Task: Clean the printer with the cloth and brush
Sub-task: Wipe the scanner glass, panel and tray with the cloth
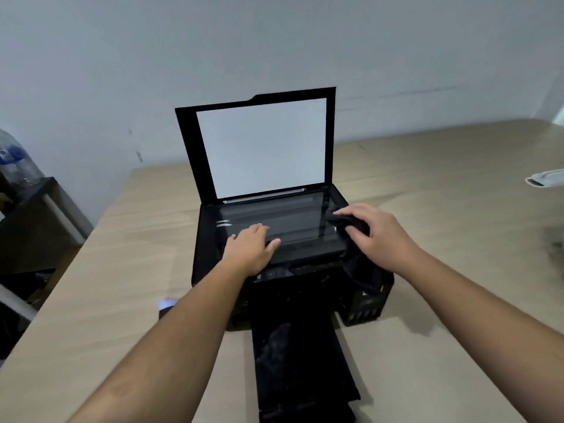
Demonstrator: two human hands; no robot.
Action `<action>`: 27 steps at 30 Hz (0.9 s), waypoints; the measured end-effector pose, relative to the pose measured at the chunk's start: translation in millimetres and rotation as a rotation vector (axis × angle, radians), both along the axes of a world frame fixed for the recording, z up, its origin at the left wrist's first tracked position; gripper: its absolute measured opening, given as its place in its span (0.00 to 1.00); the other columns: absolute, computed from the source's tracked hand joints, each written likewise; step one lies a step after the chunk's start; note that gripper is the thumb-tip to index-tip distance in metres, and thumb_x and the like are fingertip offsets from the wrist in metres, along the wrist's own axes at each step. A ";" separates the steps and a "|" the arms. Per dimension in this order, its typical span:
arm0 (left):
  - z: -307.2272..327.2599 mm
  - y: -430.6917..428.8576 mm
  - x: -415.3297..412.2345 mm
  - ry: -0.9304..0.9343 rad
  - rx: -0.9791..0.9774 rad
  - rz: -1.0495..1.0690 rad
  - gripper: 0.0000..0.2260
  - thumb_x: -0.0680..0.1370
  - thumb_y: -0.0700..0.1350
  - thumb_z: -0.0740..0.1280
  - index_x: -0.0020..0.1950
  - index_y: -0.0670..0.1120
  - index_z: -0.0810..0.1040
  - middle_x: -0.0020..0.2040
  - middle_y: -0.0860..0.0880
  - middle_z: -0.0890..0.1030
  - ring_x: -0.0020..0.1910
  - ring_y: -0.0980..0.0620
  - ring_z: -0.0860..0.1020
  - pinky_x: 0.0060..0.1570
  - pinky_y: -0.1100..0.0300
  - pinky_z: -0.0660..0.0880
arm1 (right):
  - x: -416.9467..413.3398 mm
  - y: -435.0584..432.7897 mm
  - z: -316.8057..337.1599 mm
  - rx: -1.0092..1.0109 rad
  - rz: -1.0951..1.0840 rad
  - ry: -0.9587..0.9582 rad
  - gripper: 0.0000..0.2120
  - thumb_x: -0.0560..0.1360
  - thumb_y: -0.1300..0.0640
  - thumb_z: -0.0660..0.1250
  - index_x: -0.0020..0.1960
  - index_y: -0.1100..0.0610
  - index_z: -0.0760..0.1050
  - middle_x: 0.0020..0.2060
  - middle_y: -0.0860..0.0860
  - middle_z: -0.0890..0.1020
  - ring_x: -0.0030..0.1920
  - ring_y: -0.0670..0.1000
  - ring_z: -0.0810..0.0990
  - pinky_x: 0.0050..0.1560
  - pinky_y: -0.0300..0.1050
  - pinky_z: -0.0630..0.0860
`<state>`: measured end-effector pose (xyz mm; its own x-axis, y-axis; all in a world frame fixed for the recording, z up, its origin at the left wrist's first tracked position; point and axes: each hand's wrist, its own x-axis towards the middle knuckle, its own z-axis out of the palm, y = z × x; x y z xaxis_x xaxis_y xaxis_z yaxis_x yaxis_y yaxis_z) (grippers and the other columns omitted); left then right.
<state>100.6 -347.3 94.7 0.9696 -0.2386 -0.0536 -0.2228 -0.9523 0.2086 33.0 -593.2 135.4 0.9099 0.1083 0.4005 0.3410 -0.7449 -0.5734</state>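
Printer [209, 245], black, stands near the middle of the pale wood-grain surface [122, 270], front toward the camera. Its scanner lid [186, 154] is raised nearly upright and shows a white inner pad. Below the lid I see the scanner glass [283, 213] uncovered.

The black cloth [361, 267] is bunched at the right front corner of the glass, and its loose end hangs down over the printer's front right side. The right hand [377, 233] lies on top of the bunch and grips it, thumb on the near side and fingers curled over the far side.

The left hand [250, 251] holds nothing. It rests palm down, fingers spread flat on the front left part of the glass and its frame.

A dark output tray [300, 367] sticks out from the printer's front toward me, between the two forearms. A small pale object [167, 303] peeks out beside the left forearm; I cannot tell what it is.

At the far right edge of the surface lies a whitish item [546, 180]. Off to the left, a clear plastic bottle [15, 160] stands above a dark cabinet [39, 227], against a plain grey wall [122, 71].
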 end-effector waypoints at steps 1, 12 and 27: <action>-1.0 -8.2 0.1 0.032 0.013 -0.032 0.27 0.80 0.60 0.52 0.76 0.49 0.60 0.78 0.50 0.58 0.76 0.48 0.60 0.73 0.44 0.57 | -2.7 -10.1 -2.1 -0.035 -0.065 -0.049 0.16 0.72 0.64 0.66 0.58 0.53 0.78 0.55 0.49 0.80 0.57 0.52 0.77 0.61 0.40 0.69; -7.9 -25.5 7.6 0.058 0.073 -0.074 0.24 0.81 0.59 0.49 0.75 0.51 0.60 0.76 0.52 0.62 0.73 0.47 0.62 0.67 0.45 0.64 | -2.7 -17.5 -90.4 -0.344 -0.297 0.081 0.26 0.75 0.41 0.47 0.65 0.48 0.71 0.63 0.49 0.76 0.67 0.52 0.70 0.73 0.56 0.58; -12.3 -19.1 7.1 0.096 0.086 -0.114 0.24 0.82 0.57 0.48 0.77 0.52 0.55 0.79 0.53 0.55 0.76 0.49 0.58 0.71 0.45 0.60 | -3.4 -6.2 -95.3 -0.268 -0.124 -0.065 0.20 0.67 0.53 0.57 0.55 0.55 0.79 0.51 0.52 0.81 0.53 0.54 0.77 0.57 0.47 0.72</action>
